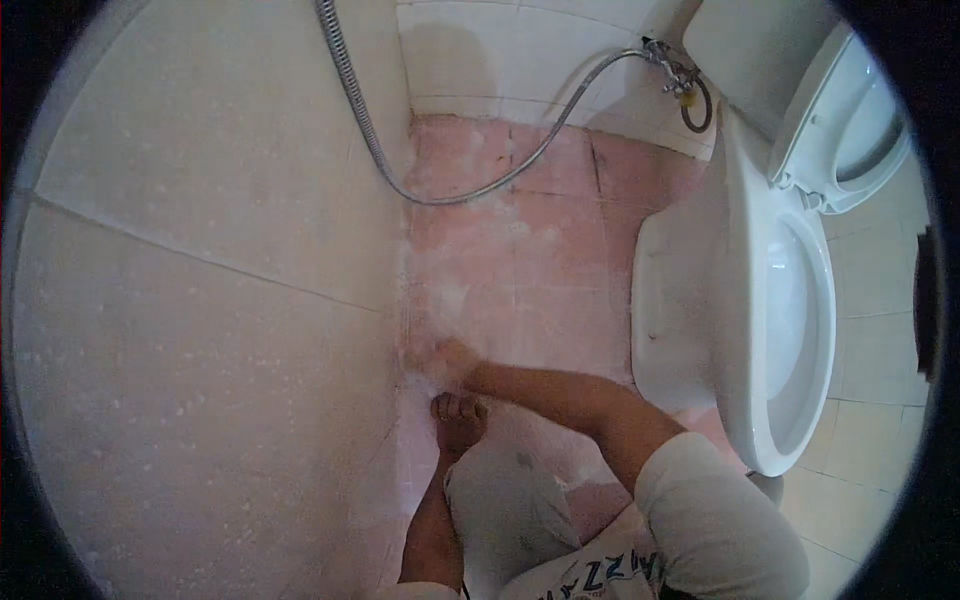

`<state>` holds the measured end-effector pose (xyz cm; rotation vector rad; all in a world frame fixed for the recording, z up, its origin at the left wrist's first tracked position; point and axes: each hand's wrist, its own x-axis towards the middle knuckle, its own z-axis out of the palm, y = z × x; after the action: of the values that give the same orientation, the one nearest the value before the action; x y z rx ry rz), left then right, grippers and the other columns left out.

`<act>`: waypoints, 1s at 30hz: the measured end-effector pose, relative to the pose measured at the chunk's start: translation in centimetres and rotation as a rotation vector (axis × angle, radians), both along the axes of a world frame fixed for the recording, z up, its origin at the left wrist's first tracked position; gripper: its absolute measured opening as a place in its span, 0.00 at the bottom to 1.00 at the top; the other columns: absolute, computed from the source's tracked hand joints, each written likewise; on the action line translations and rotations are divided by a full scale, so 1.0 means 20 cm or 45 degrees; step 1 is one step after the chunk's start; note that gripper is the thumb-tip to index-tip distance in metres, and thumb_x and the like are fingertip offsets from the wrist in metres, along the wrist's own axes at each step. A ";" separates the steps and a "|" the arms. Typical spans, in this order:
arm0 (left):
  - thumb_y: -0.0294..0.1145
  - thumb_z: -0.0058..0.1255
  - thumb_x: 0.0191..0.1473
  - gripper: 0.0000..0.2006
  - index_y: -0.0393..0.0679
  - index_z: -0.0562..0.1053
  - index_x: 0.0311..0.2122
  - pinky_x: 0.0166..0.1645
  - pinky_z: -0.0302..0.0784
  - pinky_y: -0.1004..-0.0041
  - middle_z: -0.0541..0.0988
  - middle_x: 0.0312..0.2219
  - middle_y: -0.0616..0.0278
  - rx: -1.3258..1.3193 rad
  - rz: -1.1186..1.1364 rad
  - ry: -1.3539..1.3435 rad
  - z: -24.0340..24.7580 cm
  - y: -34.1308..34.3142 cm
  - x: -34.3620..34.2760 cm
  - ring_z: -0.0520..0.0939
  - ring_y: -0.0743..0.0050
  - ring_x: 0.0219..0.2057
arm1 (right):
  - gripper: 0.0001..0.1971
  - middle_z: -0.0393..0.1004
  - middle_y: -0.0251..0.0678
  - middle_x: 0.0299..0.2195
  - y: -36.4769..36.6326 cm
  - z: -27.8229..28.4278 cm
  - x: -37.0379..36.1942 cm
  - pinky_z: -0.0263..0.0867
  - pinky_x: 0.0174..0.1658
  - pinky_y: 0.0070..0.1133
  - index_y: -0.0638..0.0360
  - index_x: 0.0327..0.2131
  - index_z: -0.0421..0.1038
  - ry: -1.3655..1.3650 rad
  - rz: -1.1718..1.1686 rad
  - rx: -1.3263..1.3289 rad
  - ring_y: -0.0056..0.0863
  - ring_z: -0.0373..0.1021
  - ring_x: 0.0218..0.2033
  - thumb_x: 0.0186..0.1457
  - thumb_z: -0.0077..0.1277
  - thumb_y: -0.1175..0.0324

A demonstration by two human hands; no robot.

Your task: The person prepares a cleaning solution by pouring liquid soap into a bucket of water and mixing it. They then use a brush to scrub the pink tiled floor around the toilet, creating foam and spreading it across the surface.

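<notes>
Step looks like hand-scrubbing the pink floor (560,260), left of the toilet (735,300), at the foot of the wall (230,350). Right hand (452,360) blurred, low, well left of the toilet; can't tell its grip or what's in it. Left hand (459,418) just beside it, fingers curled, palm hidden. Next move probably calls for short strokes along the wall line. Room: strip between toilet and wall; hose (365,130) loops across it beyond the hands.

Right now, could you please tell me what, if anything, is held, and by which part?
I cannot tell: the right hand is blurred, and the left hand hides its palm.
</notes>
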<state>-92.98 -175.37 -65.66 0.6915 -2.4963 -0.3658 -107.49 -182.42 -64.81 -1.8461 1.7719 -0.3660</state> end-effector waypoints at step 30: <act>0.38 0.46 0.56 0.28 0.38 0.59 0.60 0.62 0.46 0.37 0.55 0.61 0.38 0.270 0.098 -0.333 0.24 -0.03 -0.05 0.50 0.32 0.64 | 0.22 0.74 0.45 0.37 0.94 0.31 -0.39 0.67 0.44 0.34 0.55 0.50 0.66 0.075 -0.593 0.506 0.41 0.72 0.38 0.61 0.40 0.49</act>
<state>-93.98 -176.04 -60.83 0.9725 -2.6898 -0.5486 -115.38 -163.61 -58.63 -1.1775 2.1289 -0.1143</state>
